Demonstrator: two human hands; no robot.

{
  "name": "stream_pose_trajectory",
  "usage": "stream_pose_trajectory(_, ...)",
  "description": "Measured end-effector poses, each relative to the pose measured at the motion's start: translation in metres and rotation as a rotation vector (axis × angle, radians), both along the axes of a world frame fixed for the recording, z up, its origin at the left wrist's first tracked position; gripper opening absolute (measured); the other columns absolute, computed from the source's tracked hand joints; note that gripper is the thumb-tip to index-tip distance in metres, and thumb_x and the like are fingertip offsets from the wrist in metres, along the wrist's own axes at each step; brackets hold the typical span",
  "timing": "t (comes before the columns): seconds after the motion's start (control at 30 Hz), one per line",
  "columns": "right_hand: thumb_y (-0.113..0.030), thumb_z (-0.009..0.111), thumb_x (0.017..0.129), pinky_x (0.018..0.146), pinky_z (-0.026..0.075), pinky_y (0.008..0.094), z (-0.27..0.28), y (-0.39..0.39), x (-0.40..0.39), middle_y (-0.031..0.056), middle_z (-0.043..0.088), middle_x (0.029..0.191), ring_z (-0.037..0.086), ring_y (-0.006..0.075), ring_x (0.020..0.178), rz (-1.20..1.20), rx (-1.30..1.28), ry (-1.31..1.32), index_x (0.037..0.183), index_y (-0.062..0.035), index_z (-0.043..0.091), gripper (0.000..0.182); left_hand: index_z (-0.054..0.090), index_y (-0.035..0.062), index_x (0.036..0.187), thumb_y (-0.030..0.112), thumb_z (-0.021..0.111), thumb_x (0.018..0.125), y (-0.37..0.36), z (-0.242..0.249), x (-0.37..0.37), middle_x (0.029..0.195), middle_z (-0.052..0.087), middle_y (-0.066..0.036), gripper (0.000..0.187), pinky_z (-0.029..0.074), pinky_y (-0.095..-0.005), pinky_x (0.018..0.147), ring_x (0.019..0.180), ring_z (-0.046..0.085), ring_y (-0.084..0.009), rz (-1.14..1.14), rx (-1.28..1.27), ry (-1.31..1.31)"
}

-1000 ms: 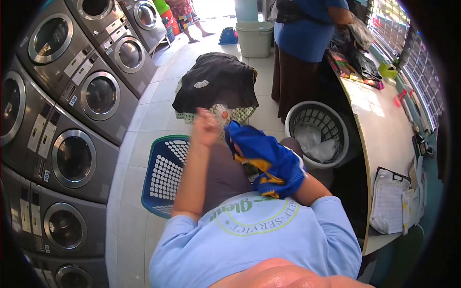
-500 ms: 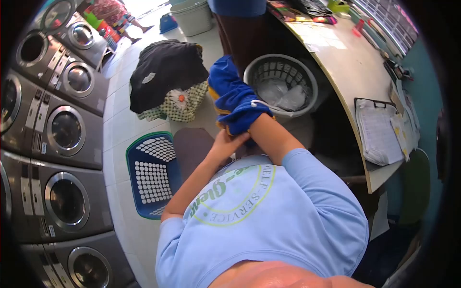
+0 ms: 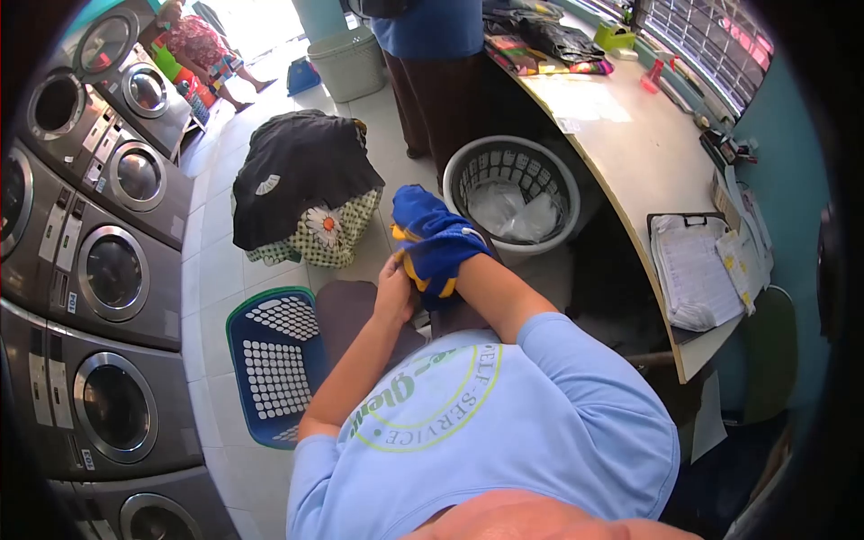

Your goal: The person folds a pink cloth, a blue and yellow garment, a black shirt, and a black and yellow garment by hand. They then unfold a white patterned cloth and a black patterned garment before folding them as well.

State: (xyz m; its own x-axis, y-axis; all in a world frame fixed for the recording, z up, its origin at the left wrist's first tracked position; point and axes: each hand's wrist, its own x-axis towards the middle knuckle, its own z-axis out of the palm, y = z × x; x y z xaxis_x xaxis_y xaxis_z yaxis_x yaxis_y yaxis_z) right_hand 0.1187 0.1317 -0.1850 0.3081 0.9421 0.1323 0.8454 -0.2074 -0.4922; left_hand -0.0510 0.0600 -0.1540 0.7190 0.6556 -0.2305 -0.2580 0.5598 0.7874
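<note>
Blue drawstring shorts (image 3: 430, 229) with yellow trim are bunched over my right forearm in front of my chest. My right hand is inside the cloth, so its fingers are hidden; only the bare forearm (image 3: 499, 292) shows behind the white cord. My left hand (image 3: 393, 286) pinches the near left edge of the shorts at the yellow trim. Below my left arm sits a blue plastic basket (image 3: 274, 364) with a green rim. Beyond it is a heap of laundry with a black cloth (image 3: 301, 175) over a green checked cloth (image 3: 324, 225) with a daisy.
A grey round basket (image 3: 571, 211) holds clear plastic bags. Stacked dryers (image 3: 115, 407) line the left side. On the right, a long table (image 3: 621, 162) carries a clipboard (image 3: 702, 270) and folded clothes. A person in dark trousers (image 3: 436, 108) stands ahead; another person (image 3: 202, 45) is farther back.
My left hand has shifted from beneath the shorts, near my right wrist, to their left edge. The shorts sit lower and more bunched. The view has tilted up slightly.
</note>
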Motion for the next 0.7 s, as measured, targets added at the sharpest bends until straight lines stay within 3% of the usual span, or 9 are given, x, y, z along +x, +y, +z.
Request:
stream_pose_trajectory(0.03, -0.019, 0.057, 0.088, 0.079, 0.045, 0.0327, -0.002, 0.005, 0.000, 0.0080, 0.059, 0.093, 0.058, 0.0196, 0.084, 0.038, -0.014, -0.056, 0.101, -0.0058, 0.057, 0.018, 0.053, 0.0002, 0.114, 0.014, 0.058, 0.087, 0.001, 0.008, 0.000, 0.102, 0.063, -0.010, 0.031, 0.050, -0.0328, 0.084, 0.092, 0.063, -0.0180, 0.007, -0.087, -0.024)
stream_pose_trajectory(0.17, -0.019, 0.057, 0.088, 0.084, 0.047, 0.0339, 0.032, -0.035, -0.031, 0.0086, 0.060, 0.098, 0.060, 0.0207, 0.088, 0.451, 0.077, -0.020, 0.104, -0.0065, 0.058, 0.020, 0.057, -0.0030, 0.112, 0.029, 0.053, 0.092, 0.039, 0.031, -0.044, 0.109, 0.062, -0.010, 0.038, 0.050, -0.0293, 0.082, 0.094, 0.062, -0.0167, -0.575, 0.133, 0.130)
stream_pose_trajectory(0.2, -0.018, 0.056, 0.089, 0.089, 0.045, 0.0330, 0.044, -0.064, -0.051, 0.0097, 0.057, 0.108, 0.057, 0.0198, 0.097, 0.571, 0.083, 0.642, 0.114, -0.0058, 0.052, 0.028, 0.057, -0.0033, 0.112, 0.037, 0.054, 0.091, 0.036, 0.053, -0.051, 0.107, 0.063, -0.009, 0.045, 0.049, -0.0282, 0.082, 0.092, 0.062, -0.0162, -0.473, 0.271, 0.090)
stream_pose_trajectory(0.27, -0.016, 0.054, 0.091, 0.099, 0.040, 0.0310, 0.079, -0.118, -0.084, 0.0120, 0.050, 0.127, 0.052, 0.0180, 0.114, 0.642, 0.046, 1.987, 0.133, -0.0043, 0.040, 0.046, 0.054, -0.0039, 0.115, 0.049, 0.049, 0.090, 0.062, 0.055, -0.064, 0.109, 0.062, -0.013, 0.059, 0.049, -0.0347, 0.087, 0.097, 0.062, -0.0211, -0.255, 0.142, -0.059)
stream_pose_trajectory(0.33, -0.017, 0.048, 0.094, 0.100, 0.038, 0.0314, 0.113, -0.130, -0.091, 0.0131, 0.047, 0.131, 0.050, 0.0191, 0.117, 0.614, 0.108, 1.602, 0.134, -0.0018, 0.038, 0.044, 0.054, -0.0030, 0.116, 0.055, 0.041, 0.091, 0.084, 0.057, -0.076, 0.111, 0.061, -0.016, 0.065, 0.049, -0.0389, 0.089, 0.098, 0.062, -0.0264, -0.048, 0.036, -0.115)
stream_pose_trajectory(0.37, -0.019, 0.043, 0.096, 0.101, 0.037, 0.0304, 0.103, -0.121, -0.096, 0.0131, 0.046, 0.133, 0.051, 0.0191, 0.116, 0.671, 0.159, 1.843, 0.135, -0.0008, 0.037, 0.043, 0.054, -0.0024, 0.115, 0.055, 0.040, 0.091, 0.089, 0.058, -0.080, 0.111, 0.061, -0.016, 0.064, 0.049, -0.0405, 0.089, 0.099, 0.062, -0.0269, 0.006, 0.001, -0.127)
stream_pose_trajectory(0.5, -0.023, 0.040, 0.097, 0.101, 0.039, 0.0343, 0.140, -0.125, -0.074, 0.0146, 0.052, 0.127, 0.055, 0.0218, 0.112, 0.599, 0.096, 1.664, 0.130, 0.0009, 0.041, 0.041, 0.054, -0.0010, 0.113, 0.055, 0.035, 0.093, 0.145, 0.035, -0.117, 0.112, 0.060, -0.017, 0.062, 0.048, -0.0452, 0.089, 0.102, 0.059, -0.0287, 0.482, -0.119, 0.020)
stream_pose_trajectory(0.57, -0.023, 0.041, 0.097, 0.100, 0.039, 0.0349, 0.177, -0.173, -0.029, 0.0147, 0.053, 0.125, 0.055, 0.0221, 0.111, 0.624, 0.052, 1.667, 0.129, 0.0011, 0.043, 0.040, 0.054, -0.0001, 0.109, 0.055, 0.025, 0.094, 0.228, -0.026, -0.185, 0.108, 0.059, -0.020, 0.064, 0.047, -0.0489, 0.090, 0.099, 0.059, -0.0298, 0.443, -0.249, -0.141)
stream_pose_trajectory(0.7, -0.022, 0.042, 0.097, 0.099, 0.041, 0.0361, 0.234, -0.266, 0.055, 0.0149, 0.056, 0.122, 0.056, 0.0227, 0.111, 0.574, 0.212, 1.746, 0.126, 0.0014, 0.046, 0.037, 0.054, -0.0011, 0.112, 0.050, 0.027, 0.096, 0.220, 0.012, -0.206, 0.114, 0.058, -0.020, 0.060, 0.042, -0.0513, 0.095, 0.107, 0.056, -0.0342, 0.690, -0.176, -0.271)
